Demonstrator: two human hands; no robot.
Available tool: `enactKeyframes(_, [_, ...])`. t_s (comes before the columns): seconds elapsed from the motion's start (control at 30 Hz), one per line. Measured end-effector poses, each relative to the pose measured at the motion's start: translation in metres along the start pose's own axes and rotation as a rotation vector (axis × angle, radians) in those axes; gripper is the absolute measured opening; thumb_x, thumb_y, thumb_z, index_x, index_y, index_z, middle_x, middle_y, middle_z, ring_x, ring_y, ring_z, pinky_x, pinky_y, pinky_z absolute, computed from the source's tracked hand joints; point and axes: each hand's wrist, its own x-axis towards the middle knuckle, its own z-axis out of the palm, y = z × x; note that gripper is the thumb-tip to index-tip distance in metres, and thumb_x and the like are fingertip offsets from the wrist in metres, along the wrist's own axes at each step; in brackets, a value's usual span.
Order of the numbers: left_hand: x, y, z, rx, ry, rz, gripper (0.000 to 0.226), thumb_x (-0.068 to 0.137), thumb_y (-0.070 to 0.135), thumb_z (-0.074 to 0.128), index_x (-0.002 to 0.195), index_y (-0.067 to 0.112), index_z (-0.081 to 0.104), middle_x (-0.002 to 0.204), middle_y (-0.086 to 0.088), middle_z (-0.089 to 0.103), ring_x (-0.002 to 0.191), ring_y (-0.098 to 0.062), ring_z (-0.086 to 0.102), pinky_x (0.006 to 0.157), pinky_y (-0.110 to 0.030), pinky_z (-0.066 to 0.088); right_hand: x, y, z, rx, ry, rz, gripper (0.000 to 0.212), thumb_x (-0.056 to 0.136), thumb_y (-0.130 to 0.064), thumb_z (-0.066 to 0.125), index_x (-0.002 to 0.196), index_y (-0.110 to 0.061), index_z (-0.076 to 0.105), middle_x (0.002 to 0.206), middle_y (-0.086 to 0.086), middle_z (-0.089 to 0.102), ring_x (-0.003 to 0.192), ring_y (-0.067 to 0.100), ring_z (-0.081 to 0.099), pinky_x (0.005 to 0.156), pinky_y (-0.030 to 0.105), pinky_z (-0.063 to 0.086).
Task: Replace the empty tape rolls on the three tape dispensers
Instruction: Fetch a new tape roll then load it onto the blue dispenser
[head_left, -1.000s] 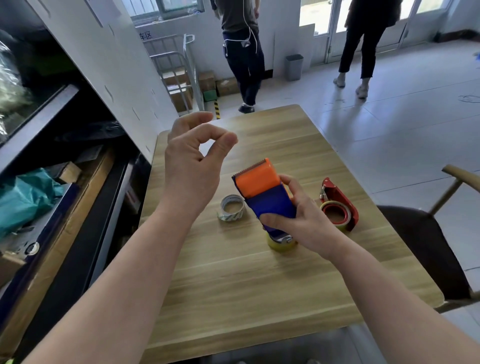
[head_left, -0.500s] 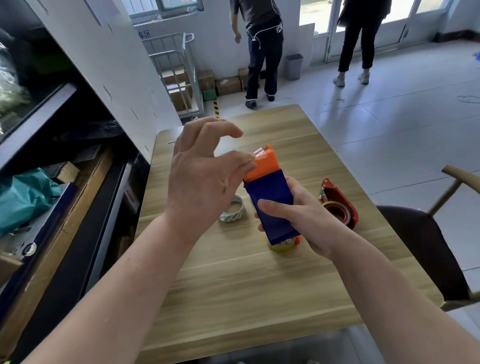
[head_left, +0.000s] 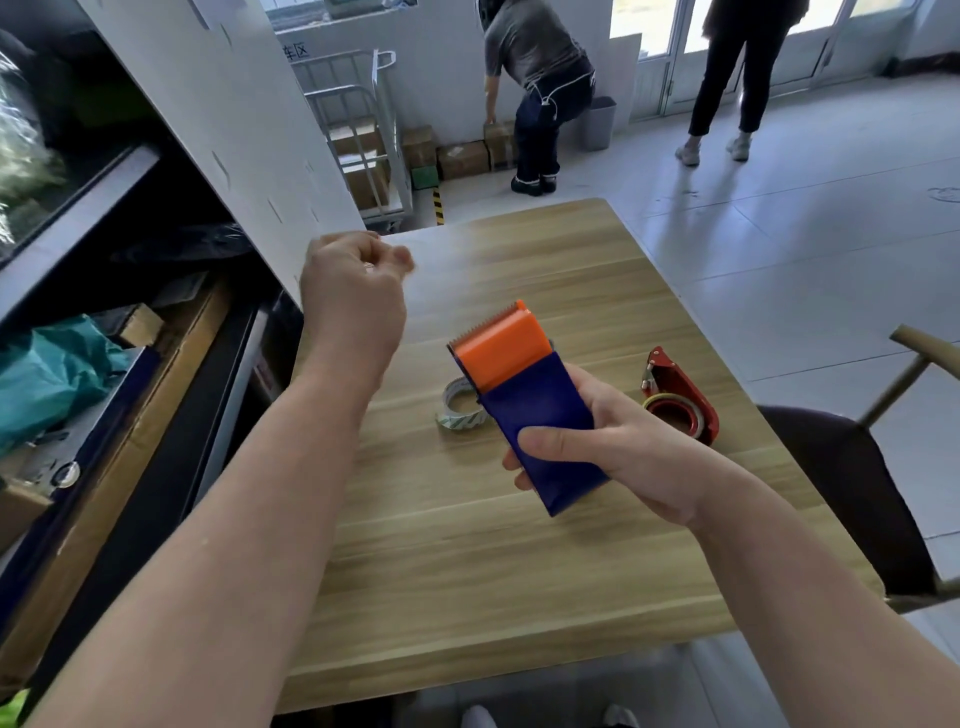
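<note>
My right hand (head_left: 618, 457) grips a blue tape dispenser (head_left: 540, 431) with an orange toothed cutter head (head_left: 501, 345), held tilted above the wooden table (head_left: 467, 582). My left hand (head_left: 353, 296) hovers up and to the left of the cutter. Its fingers are curled together, and I see nothing between them. A white roll with green marks (head_left: 460, 413) lies flat on the table just behind the dispenser. At the right, a red dispenser (head_left: 685, 395) lies on the table with a yellowish roll in it.
A white panel (head_left: 234, 140) and dark shelving with boxes stand along the table's left side. A dark chair (head_left: 852, 483) is at the right edge. Two people stand on the floor beyond the table, near cardboard boxes (head_left: 462, 158) and a metal cart (head_left: 363, 130).
My left hand touched the orange cutter half a second ago, then pulled away up and to the left with its fingers curled. The dispenser tilted and shifted slightly right, covering the yellow roll below it.
</note>
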Motion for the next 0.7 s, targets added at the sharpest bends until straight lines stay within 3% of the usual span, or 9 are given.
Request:
enactKeyframes(0.1, [0.005, 0.002, -0.006, 0.010, -0.017, 0.030, 0.019, 0.085, 0.028, 0.067, 0.067, 0.026, 0.066, 0.106, 0.000, 0.065, 0.100, -0.018, 0.062, 0.092, -0.034, 0.050, -0.003, 0.005, -0.003, -0.029, 0.010, 0.039, 0.050, 0.087, -0.018, 0.069, 0.132, -0.021, 0.047, 0.096, 0.007, 0.075, 0.083, 0.023, 0.072, 0.071, 0.027, 0.056])
enactKeyframes(0.2, [-0.010, 0.010, -0.011, 0.130, -0.109, 0.245, 0.010, 0.088, 0.029, 0.068, 0.078, 0.025, 0.069, 0.109, 0.009, 0.056, 0.105, -0.007, 0.053, 0.087, -0.009, 0.036, 0.000, 0.012, -0.003, -0.014, 0.077, 0.097, 0.047, 0.088, -0.018, 0.069, 0.130, -0.019, 0.049, 0.094, 0.007, 0.075, 0.080, 0.021, 0.072, 0.068, 0.026, 0.055])
enactKeyframes(0.27, [-0.023, 0.015, -0.012, 0.166, -0.106, 0.407, 0.008, 0.087, 0.029, 0.069, 0.080, 0.027, 0.070, 0.109, 0.014, 0.051, 0.110, -0.007, 0.050, 0.085, -0.002, 0.030, 0.005, 0.013, -0.004, 0.024, 0.124, 0.121, 0.044, 0.088, -0.018, 0.069, 0.128, -0.016, 0.051, 0.093, 0.007, 0.074, 0.079, 0.022, 0.073, 0.068, 0.028, 0.056])
enactKeyframes(0.37, [-0.041, 0.014, -0.011, 0.200, -0.067, 0.744, 0.011, 0.087, 0.025, 0.070, 0.078, 0.019, 0.074, 0.110, 0.005, 0.056, 0.113, -0.020, 0.051, 0.094, -0.014, 0.035, 0.014, 0.009, -0.008, 0.119, 0.174, 0.130, 0.038, 0.090, -0.020, 0.067, 0.125, -0.012, 0.057, 0.094, 0.009, 0.074, 0.081, 0.024, 0.072, 0.077, 0.038, 0.058])
enactKeyframes(0.5, [-0.064, 0.000, 0.001, 0.378, -0.117, 1.135, 0.010, 0.086, 0.015, 0.070, 0.079, 0.011, 0.076, 0.103, -0.012, 0.068, 0.108, -0.028, 0.053, 0.098, -0.053, 0.044, 0.021, 0.001, -0.013, 0.348, 0.167, 0.167, 0.040, 0.092, -0.019, 0.056, 0.130, -0.006, 0.058, 0.103, 0.016, 0.071, 0.093, 0.030, 0.067, 0.096, 0.050, 0.048])
enactKeyframes(0.6, [-0.066, -0.015, 0.005, 0.562, -0.040, 1.277, 0.006, 0.084, 0.008, 0.069, 0.083, 0.010, 0.075, 0.099, -0.009, 0.071, 0.107, -0.025, 0.055, 0.105, -0.055, 0.040, 0.024, -0.004, -0.014, 0.520, 0.113, 0.134, 0.047, 0.092, -0.029, 0.047, 0.131, -0.004, 0.057, 0.102, 0.016, 0.067, 0.090, 0.030, 0.063, 0.089, 0.046, 0.048])
enactKeyframes(0.7, [-0.068, -0.017, 0.007, 0.645, 0.032, 1.373, 0.014, 0.090, 0.006, 0.061, 0.086, 0.009, 0.074, 0.098, -0.008, 0.071, 0.105, -0.026, 0.057, 0.105, -0.054, 0.041, 0.025, -0.004, -0.012, 0.491, 0.111, 0.095, 0.057, 0.088, -0.046, 0.060, 0.130, -0.009, 0.060, 0.105, 0.013, 0.067, 0.094, 0.029, 0.062, 0.090, 0.046, 0.048])
